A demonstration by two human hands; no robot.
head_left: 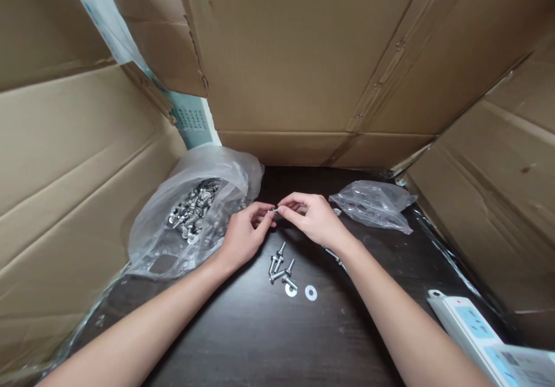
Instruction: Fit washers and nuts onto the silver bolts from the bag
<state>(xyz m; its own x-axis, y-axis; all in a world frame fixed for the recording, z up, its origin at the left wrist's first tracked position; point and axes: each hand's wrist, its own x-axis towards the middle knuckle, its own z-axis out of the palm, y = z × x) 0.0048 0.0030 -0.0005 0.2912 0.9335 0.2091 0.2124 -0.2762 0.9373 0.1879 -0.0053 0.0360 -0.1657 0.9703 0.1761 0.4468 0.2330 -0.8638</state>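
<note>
"What's nearest on that bench (225, 341)?"

"A power strip (470, 317), right of the bolt cluster (280, 258). Then two flat washers (315, 293) at the cluster's near edge, one partly covered by a bolt."

"And the hands?"

"Just beyond the cluster: left hand (248, 231) and right hand (313, 216), fingertips pinched together on one small metal piece (274, 210), mostly hidden."

"Farther?"

"Beyond the cluster, leftward, a plastic bag (147, 239) holding loose bolts; rightward, a crumpled bag (373, 199). Cardboard (303, 58) behind everything."
</note>
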